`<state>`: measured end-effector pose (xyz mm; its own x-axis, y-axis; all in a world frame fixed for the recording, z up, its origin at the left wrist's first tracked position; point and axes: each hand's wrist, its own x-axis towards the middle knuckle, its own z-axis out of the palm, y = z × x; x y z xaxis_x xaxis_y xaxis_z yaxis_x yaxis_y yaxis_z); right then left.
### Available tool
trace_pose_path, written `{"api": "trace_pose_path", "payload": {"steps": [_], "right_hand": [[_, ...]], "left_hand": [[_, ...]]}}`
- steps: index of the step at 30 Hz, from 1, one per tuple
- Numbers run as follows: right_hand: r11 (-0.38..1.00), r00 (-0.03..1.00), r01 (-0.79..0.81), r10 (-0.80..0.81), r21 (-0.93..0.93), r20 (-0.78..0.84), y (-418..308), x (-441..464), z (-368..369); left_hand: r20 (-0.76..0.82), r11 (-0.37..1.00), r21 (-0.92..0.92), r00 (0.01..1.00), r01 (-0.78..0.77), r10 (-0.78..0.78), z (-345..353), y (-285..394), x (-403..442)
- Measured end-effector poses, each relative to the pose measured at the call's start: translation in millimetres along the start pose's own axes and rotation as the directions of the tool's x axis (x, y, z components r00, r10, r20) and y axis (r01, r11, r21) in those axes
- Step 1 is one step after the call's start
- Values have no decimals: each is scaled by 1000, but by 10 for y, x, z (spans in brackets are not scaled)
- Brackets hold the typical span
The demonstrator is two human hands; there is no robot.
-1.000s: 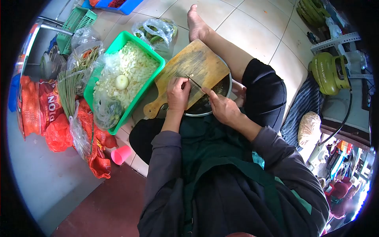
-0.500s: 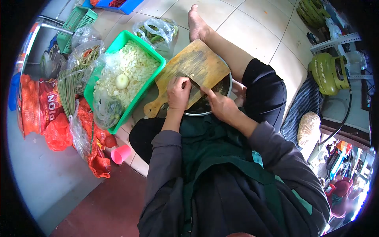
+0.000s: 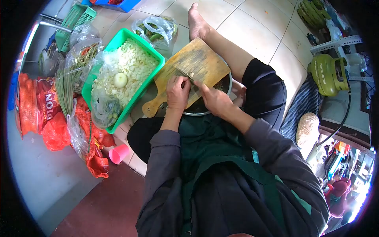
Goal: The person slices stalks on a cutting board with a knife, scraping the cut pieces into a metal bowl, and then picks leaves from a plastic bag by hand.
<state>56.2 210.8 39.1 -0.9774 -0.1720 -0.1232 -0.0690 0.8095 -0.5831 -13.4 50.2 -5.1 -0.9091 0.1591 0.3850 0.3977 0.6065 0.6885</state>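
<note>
A wooden cutting board (image 3: 173, 68) with a rounded handle lies tilted across a round metal bowl (image 3: 228, 85) in front of my lap. My right hand (image 3: 216, 102) is closed round a knife (image 3: 183, 73), its blade pointing up and left over the board. Beside the blade sits a small pale piece of food (image 3: 192, 74). My left hand (image 3: 177, 91) rests on the board just left of the knife, fingers pinched together. Whatever those fingers hold is hidden from view.
A green tray (image 3: 160, 65) of chopped white pieces, a whole peeled onion (image 3: 120, 80) and plastic bags stands on the left. Behind it are lemongrass stalks (image 3: 65, 85) and orange net sacks (image 3: 27, 104). A pink cup (image 3: 119, 153) lies nearby; a green gas cylinder (image 3: 325, 73) stands right.
My right hand has shifted slightly up and left, and more of the knife blade shows over the board. My left hand stays in nearly the same spot, fingers still pinched.
</note>
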Motion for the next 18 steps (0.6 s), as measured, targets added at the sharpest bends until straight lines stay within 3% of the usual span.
{"api": "trace_pose_path", "payload": {"steps": [6,15,18], "right_hand": [[997,999,35,-37,-65,-19,167,-57,189],[992,988,107,-99,65,-116,138,-309,-31],[999,999,32,-31,30,-25,122,-250,-6]], "left_hand": [[-16,1000,-10,1000,11,-11,-17,22,19],[-4,1000,-6,1000,12,-12,-8,-7,-3],[2,1000,-15,1000,22,-22,-18,23,21]]}}
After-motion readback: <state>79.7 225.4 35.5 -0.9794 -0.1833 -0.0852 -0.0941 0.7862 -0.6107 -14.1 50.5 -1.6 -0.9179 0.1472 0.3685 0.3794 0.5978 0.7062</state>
